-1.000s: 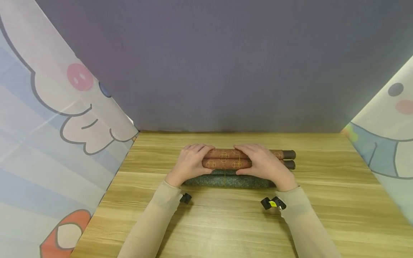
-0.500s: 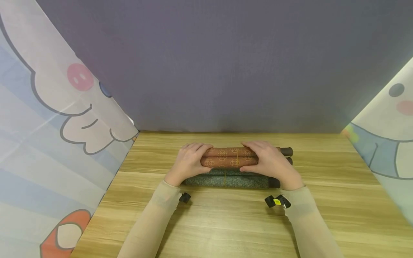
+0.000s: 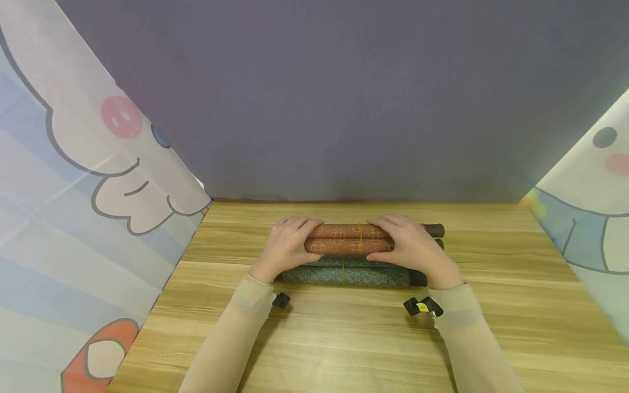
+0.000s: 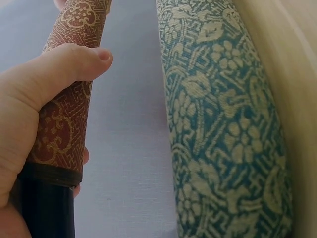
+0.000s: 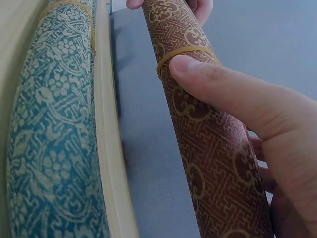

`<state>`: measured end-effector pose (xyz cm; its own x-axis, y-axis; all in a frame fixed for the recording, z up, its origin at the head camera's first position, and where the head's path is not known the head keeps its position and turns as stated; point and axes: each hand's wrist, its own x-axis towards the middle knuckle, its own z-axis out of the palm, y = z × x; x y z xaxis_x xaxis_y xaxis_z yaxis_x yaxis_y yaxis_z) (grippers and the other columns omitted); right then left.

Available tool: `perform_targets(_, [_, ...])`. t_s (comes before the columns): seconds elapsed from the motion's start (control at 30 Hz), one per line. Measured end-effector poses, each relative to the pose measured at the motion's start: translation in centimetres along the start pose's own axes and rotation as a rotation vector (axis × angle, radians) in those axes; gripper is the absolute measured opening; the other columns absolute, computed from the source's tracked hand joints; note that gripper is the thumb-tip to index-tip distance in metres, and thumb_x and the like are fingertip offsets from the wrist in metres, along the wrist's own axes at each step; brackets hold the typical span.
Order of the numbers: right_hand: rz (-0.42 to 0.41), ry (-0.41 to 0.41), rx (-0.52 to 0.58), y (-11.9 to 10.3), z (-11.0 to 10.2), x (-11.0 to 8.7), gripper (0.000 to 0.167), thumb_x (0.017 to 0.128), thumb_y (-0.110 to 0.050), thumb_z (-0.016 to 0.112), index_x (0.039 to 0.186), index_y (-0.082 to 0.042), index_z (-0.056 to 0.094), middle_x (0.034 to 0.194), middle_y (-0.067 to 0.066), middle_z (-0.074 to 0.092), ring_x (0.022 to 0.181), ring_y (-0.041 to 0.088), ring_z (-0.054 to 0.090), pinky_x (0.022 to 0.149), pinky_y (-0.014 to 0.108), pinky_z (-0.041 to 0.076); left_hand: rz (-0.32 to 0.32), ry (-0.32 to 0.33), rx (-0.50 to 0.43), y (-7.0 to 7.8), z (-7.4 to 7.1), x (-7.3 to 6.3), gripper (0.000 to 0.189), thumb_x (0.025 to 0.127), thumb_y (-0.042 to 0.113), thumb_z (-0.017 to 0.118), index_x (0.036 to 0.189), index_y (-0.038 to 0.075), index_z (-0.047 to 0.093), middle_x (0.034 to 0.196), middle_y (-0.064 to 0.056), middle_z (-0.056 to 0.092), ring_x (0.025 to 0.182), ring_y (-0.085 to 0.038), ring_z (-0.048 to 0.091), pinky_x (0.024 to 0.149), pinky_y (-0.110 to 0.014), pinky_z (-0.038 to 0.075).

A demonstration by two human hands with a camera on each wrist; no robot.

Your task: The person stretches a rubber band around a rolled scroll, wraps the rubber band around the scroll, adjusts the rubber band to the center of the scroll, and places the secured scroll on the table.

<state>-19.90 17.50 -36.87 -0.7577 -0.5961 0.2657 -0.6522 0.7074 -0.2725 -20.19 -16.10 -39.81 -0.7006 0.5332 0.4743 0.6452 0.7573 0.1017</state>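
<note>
Two reddish-brown patterned scrolls lie side by side, the nearer scroll against the farther scroll, with dark end knobs at the right. My left hand grips the pair near the left end. Farther right, my right hand holds the same pair from above, fingers on the far side and thumb on the near side. In the right wrist view that thumb presses beside a yellow band round the red scroll. Just nearer lies a green floral scroll, banded too, with a dark strip behind it.
A wood-grain table carries the scrolls. Behind it stands a grey panel. Cartoon-printed curtains flank the table, one left and one right. Small black wrist devices sit by both cuffs.
Both red scrolls have shifted slightly left and away from me. My right hand has slid a little right along them, uncovering the green scroll's dark end. Between the last two frames little moves.
</note>
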Motion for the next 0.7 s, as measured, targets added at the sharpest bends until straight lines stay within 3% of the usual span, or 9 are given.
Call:
perform_targets(0.3, [-0.034,0.008,-0.017,-0.9,0.3,0.4,0.092,0.078,-0.052,0.098,0.150,-0.005,0.065,0.144,0.019,0.069,0.132,0.044,0.064,0.115,0.067,0.046,0.006,-0.022,-0.002,0.2,0.1,0.0,0.082,0.069,0.046,0.102,0.138,0.014,0.071,0.125,-0.007,0.077,0.113,-0.030,0.074,0.099,-0.055,0.060])
perform_targets(0.7, [-0.021,-0.021,0.008,-2.1,0.3,0.7,0.092,0.080,-0.046,0.098,0.152,-0.002,0.062,0.147,0.019,0.067,0.136,0.043,0.063,0.119,0.067,0.042,0.021,-0.011,0.007,0.5,0.2,0.1,0.080,0.071,0.046,0.101,0.138,0.014,0.071,0.124,-0.006,0.077,0.111,-0.028,0.075,0.095,-0.050,0.061])
